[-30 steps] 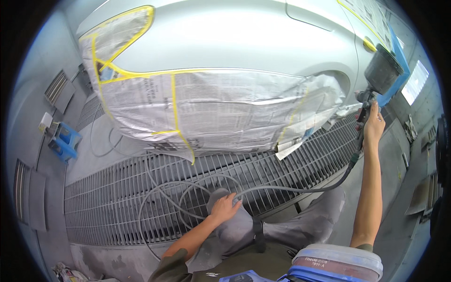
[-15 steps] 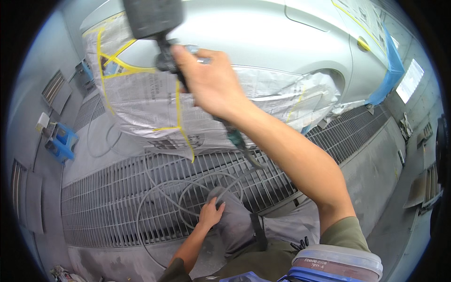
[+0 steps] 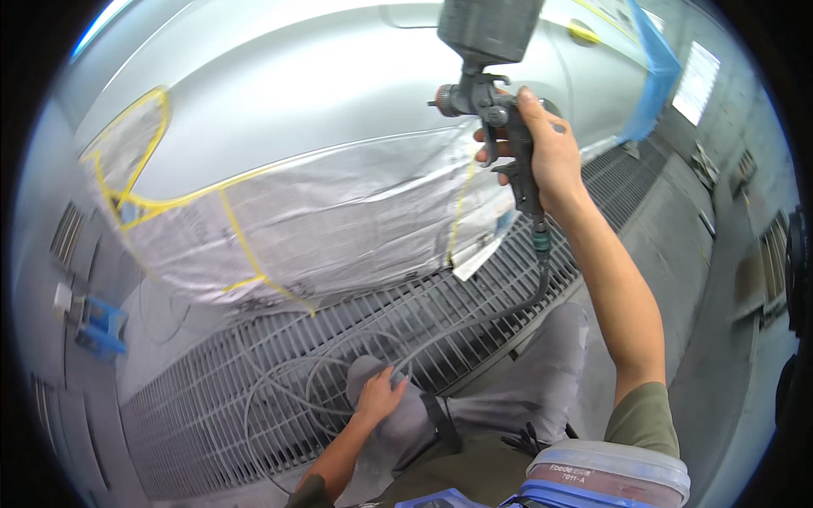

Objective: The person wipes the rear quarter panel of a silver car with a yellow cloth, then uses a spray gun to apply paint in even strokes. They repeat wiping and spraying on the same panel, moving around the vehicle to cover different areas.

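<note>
My right hand (image 3: 555, 161) is wrapped round the grip of a grey spray gun (image 3: 518, 140), its fingers at the trigger. A dark cup (image 3: 489, 30) sits on top of the gun, cut off by the upper edge of the view. The nozzle points left, along the silver car body (image 3: 279, 102) and apart from it. From the gun's green fitting, a grey air hose (image 3: 500, 313) curves down towards my left knee. There my left hand (image 3: 379, 396) is closed on the hose, resting against the knee.
Masking sheets (image 3: 339, 212) edged with yellow tape cover the car's lower side. Loops of hose lie on the floor grating (image 3: 212, 415). A blue stool (image 3: 102, 326) stands at the left by the wall. Blue masking film (image 3: 652, 72) hangs at the far right.
My right hand has swung the spray gun to the right along the car, and the gun now stands more upright. My view has shifted. The left hand stays at the knee.
</note>
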### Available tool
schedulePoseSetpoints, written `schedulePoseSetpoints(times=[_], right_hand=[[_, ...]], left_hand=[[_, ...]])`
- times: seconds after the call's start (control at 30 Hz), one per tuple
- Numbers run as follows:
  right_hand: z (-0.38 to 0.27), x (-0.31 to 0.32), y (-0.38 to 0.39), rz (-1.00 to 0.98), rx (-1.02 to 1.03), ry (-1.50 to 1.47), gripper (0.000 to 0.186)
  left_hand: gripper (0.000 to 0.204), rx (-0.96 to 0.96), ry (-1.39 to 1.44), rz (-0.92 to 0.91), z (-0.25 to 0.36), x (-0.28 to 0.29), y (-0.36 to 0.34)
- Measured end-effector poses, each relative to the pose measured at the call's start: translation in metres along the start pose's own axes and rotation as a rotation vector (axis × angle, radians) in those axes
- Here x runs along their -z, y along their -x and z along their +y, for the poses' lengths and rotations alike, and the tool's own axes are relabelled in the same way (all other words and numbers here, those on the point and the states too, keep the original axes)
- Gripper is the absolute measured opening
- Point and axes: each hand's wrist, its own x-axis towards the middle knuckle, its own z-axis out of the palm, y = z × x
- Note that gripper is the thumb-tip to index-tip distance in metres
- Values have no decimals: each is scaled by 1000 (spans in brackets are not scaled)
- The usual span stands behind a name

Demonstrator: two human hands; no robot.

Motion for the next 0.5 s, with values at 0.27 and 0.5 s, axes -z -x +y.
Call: schedulePoseSetpoints(times=[0.27, 0.5], right_hand=[[29, 206, -30, 356, -25, 29, 53], [39, 280, -78, 690, -49, 201, 51]], left_hand=[[59, -125, -43, -102, 78, -20, -41], [62, -153, 44, -104, 112, -23, -42]])
